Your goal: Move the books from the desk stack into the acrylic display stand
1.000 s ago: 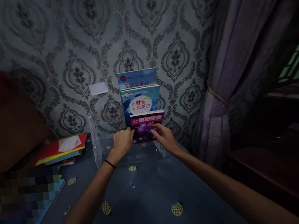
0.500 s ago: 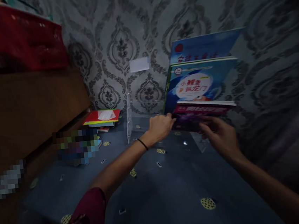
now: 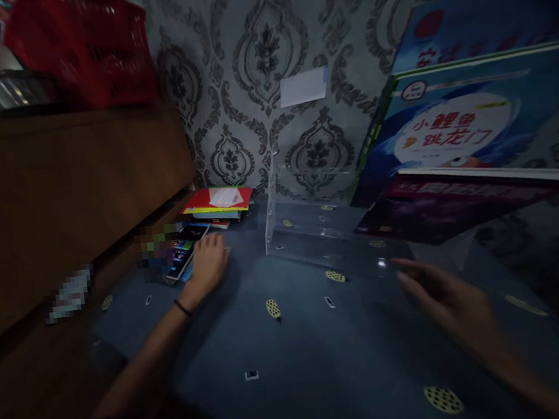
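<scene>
A dim room corner: the wall is papered in a grey damask pattern (image 3: 265, 59), with a small white card (image 3: 304, 86) stuck to it, and below it lies a dark blue tabletop (image 3: 294, 359) scattered with pale dotted ovals and tiny white marks. On the left a brown wooden cabinet side (image 3: 70, 190) runs along the table, and on top of it sits a red plastic basket (image 3: 80, 44). The left hand (image 3: 209, 264), a thin dark band at its wrist, rests palm down on the blue surface with the fingers loosely curled, its fingertips touching the edge of a dark-covered book (image 3: 184, 249) lying flat beside a blurred-out patch; it grips nothing that can be seen. Just behind that book, near the wall, lies a flat stack topped by a red and yellow book (image 3: 219, 199) with a white sheet on it. The right hand (image 3: 449, 302) hovers above the table, blurred, fingers extended and slightly apart, empty. Ahead of it stands a clear acrylic book stand (image 3: 311, 233), holding three books stepped one behind another: a purple-covered book (image 3: 457, 202) in front, a blue picture book with a white oval title (image 3: 464, 129) behind it, and a taller blue book (image 3: 479, 25) at the back against the wall.
</scene>
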The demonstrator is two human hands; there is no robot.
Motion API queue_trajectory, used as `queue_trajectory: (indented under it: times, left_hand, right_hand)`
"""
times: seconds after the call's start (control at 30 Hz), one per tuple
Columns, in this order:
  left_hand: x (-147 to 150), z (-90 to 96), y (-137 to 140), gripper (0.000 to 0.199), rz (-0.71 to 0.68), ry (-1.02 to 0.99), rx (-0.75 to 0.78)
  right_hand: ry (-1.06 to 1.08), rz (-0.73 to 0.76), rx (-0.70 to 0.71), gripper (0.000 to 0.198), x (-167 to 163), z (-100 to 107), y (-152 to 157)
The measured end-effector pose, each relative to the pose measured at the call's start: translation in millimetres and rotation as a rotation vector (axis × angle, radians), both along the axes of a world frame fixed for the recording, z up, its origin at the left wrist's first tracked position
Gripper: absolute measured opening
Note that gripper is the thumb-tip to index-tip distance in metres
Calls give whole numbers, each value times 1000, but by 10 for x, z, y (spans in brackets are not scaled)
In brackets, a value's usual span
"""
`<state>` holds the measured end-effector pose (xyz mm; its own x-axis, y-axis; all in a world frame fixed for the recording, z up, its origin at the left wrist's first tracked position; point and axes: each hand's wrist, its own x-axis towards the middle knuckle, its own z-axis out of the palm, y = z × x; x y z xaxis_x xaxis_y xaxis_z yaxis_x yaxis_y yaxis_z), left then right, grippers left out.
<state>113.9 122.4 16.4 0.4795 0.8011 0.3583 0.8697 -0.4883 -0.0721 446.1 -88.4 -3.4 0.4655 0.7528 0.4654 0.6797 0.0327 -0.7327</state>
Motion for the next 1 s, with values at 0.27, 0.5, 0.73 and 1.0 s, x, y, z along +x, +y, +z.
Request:
queue_trajectory:
  times: [0.27,0.5,0.73,1.0]
  left_hand:
    - [-894,-187,216,62,373,163,-202]
    - [-882,12,97,45,338,289,-248]
    - [-786,54,-144,46,279,353,-215]
    - [-683,-189,-541,55,172,395,-49]
  right_hand:
    - [46,341,-126,32,-738,-362,185]
    - [-26,487,-102,30,-999,-650,243]
    - [-24,490,-96,29,-1002,-682,204]
    - [0,510,-116,26,-1033,-612,173]
